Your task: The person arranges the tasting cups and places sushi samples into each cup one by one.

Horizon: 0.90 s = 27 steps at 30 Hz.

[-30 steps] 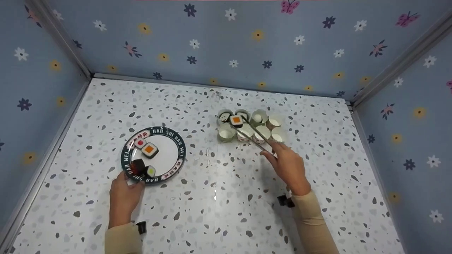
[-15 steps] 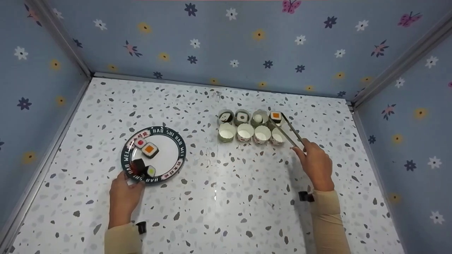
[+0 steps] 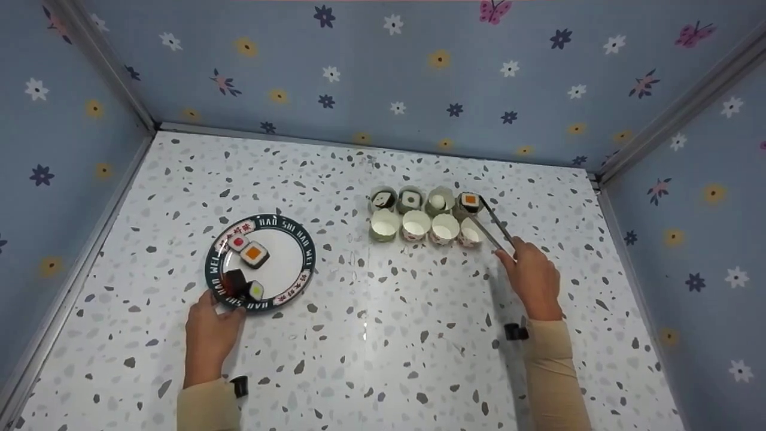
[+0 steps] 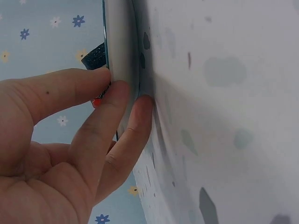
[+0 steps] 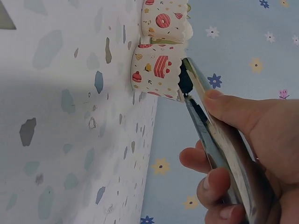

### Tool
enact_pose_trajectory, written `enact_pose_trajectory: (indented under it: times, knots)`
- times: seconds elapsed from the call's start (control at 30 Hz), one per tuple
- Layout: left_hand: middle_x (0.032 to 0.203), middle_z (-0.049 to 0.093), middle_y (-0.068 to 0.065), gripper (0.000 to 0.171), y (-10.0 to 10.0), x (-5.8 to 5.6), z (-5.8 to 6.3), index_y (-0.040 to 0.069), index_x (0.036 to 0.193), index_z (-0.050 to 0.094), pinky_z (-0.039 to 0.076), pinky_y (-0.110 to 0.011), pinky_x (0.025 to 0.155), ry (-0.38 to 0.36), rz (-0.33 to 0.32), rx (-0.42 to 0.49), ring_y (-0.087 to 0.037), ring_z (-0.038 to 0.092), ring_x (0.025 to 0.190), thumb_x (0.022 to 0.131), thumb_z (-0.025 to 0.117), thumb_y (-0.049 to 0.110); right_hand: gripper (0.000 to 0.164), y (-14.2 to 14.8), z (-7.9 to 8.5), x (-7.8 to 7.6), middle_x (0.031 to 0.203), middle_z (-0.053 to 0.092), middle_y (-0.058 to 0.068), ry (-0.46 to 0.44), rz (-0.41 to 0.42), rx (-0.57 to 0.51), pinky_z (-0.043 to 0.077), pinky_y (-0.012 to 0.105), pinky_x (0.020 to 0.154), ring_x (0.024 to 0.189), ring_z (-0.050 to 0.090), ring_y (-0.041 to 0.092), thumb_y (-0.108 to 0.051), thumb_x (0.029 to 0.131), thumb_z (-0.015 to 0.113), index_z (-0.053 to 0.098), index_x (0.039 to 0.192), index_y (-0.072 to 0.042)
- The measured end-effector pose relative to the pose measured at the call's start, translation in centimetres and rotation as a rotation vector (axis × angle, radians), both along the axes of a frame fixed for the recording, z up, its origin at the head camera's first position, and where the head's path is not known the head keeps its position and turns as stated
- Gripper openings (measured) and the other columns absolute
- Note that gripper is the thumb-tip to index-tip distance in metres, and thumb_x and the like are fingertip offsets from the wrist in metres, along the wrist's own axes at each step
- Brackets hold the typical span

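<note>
My left hand (image 3: 213, 332) pinches the near-left rim of a round plate (image 3: 305, 245) with a dark green lettered border. In the left wrist view, thumb and fingers lie on either side of the plate's edge (image 4: 122, 42). Several sushi pieces sit on the plate, one an orange-centred sushi roll (image 3: 254, 255). My right hand (image 3: 532, 278) grips metal tongs (image 3: 499, 221). The tongs' tips straddle another orange-centred sushi roll (image 3: 470, 202), which sits in the far-right back paper cup (image 3: 459, 211). Whether the tips touch it I cannot tell.
Paper baking cups stand in two rows. The other back cups hold a sushi piece each, such as a white-topped one (image 3: 410, 199). A front cup (image 3: 384, 225) shows a bare inside. Flowered panels (image 3: 383, 72) wall the speckled table (image 3: 335, 371).
My right hand has moved right with the tongs, carrying the orange-centred sushi roll over to the far-right back cup, where it now sits lower. My left hand and the plate have stayed put.
</note>
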State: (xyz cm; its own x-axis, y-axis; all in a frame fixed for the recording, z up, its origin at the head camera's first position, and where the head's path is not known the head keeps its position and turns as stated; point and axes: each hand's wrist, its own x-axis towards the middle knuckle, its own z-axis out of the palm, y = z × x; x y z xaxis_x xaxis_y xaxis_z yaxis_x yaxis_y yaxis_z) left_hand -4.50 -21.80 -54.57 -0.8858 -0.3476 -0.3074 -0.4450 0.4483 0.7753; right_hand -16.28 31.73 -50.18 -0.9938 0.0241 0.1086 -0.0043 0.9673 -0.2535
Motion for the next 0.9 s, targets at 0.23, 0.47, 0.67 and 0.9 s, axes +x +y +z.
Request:
enact_pose_trajectory:
  times: [0.23,0.47,0.67,0.9]
  knots:
    - [0.143,0.035,-0.041,0.072,-0.1,0.1,0.1,-0.017,0.148,0.026,0.024,-0.061,0.112,-0.014,0.007,-0.002,-0.053,0.030,0.136,0.093,0.063,0.011,0.043,-0.2,0.2,-0.3,0.087,0.062,0.013,-0.014,-0.001,-0.001,0.046,0.050,0.053,0.067,0.059,0.032,-0.039,0.098,0.065,0.064,0.124,-0.005]
    - [0.143,0.034,-0.041,0.073,-0.1,0.2,0.1,-0.016,0.148,0.026,0.024,-0.061,0.112,-0.021,0.006,-0.006,-0.053,0.031,0.135,0.093,0.063,0.012,0.044,-0.6,0.5,-0.3,0.094,0.063,0.014,-0.059,-0.018,-0.014,0.047,0.052,0.057,0.074,0.062,0.034,-0.041,0.098,0.064,0.063,0.124,-0.005]
    - [0.141,0.035,-0.040,0.071,-0.1,0.4,0.0,-0.015,0.149,0.026,0.032,-0.060,0.106,-0.015,0.008,-0.003,-0.051,0.042,0.125,0.094,0.062,0.012,0.049,-2.3,0.8,0.3,0.097,0.066,0.017,0.049,0.054,-0.026,0.050,0.054,0.056,0.073,0.064,0.035,-0.038,0.096,0.068,0.062,0.128,-0.001]
    - [0.141,0.036,-0.040,0.072,0.1,0.3,0.0,-0.015,0.149,0.026,0.030,-0.060,0.107,-0.008,0.013,-0.007,-0.051,0.042,0.126,0.093,0.062,0.012,0.053,-6.7,1.1,1.1,0.095,0.066,0.013,0.165,0.220,0.023,0.049,0.046,0.049,0.065,0.063,0.028,-0.039,0.094,0.071,0.062,0.132,-0.003]
